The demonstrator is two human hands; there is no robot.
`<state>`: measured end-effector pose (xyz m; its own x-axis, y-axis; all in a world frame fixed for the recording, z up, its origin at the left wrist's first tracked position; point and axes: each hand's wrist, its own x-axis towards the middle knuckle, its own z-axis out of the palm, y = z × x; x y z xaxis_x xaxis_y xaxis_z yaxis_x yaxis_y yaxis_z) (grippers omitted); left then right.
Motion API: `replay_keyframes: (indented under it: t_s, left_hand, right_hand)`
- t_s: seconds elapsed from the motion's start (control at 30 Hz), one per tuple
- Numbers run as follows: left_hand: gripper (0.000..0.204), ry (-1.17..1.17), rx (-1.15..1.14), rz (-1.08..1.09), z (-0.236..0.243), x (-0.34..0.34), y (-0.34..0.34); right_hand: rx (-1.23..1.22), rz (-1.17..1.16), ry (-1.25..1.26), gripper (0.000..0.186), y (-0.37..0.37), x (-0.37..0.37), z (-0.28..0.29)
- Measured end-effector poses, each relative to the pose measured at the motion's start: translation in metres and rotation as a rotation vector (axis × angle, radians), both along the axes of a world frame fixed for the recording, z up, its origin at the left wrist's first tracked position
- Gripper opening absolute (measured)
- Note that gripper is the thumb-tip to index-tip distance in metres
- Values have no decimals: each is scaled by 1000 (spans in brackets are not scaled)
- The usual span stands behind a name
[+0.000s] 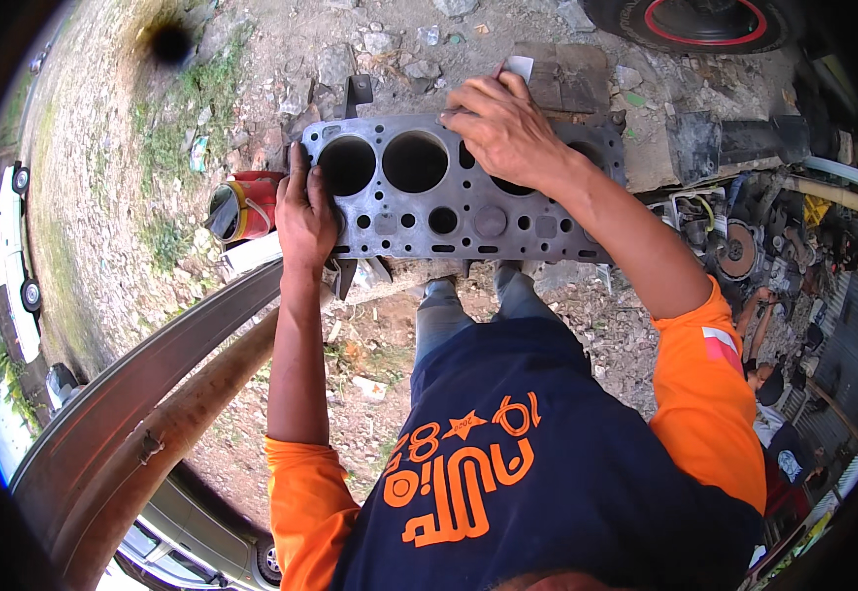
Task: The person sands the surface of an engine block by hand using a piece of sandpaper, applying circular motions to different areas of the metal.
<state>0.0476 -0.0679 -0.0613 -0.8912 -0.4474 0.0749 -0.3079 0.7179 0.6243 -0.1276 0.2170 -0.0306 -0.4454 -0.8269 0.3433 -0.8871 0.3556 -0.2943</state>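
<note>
A grey metal engine block with large round bores and many smaller holes lies across the view in front of me. My left hand grips its left end, fingers over the top face beside the first bore. My right hand is over the upper edge between the middle and right bores, fingers bent round a small pale flat piece, perhaps paper; part of that piece is hidden by the fingers. A red-and-yellow container stands just left of the block, near my left hand.
A rusty pipe and metal rail slant at lower left. A tyre lies at top right, assorted metal parts along the right. A white vehicle stands far left, another vehicle below. Rubble covers the ground.
</note>
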Motion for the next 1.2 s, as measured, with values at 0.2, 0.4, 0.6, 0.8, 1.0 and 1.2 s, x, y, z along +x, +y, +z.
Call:
replay_keyframes:
  t_s: [0.2,0.4,0.6,0.8,1.0,1.2]
  left_hand:
    - [54,34,-9,23,0,1,3]
    - [54,42,-12,9,-3,2,-1]
    - [53,43,-21,35,0,-4,4]
    - [54,48,11,24,-3,2,2]
    - [52,51,83,-11,4,-3,4]
    - [54,-2,76,-1,11,-4,6]
  right_hand:
    - [22,-51,55,23,44,1,-4]
    - [-18,-38,9,23,31,4,-5]
    - [-35,-56,21,22,39,2,-4]
    - [-22,-98,30,23,62,4,-11]
    - [-61,-98,27,18,38,8,-11]
    - [-40,-204,22,16,75,10,-11]
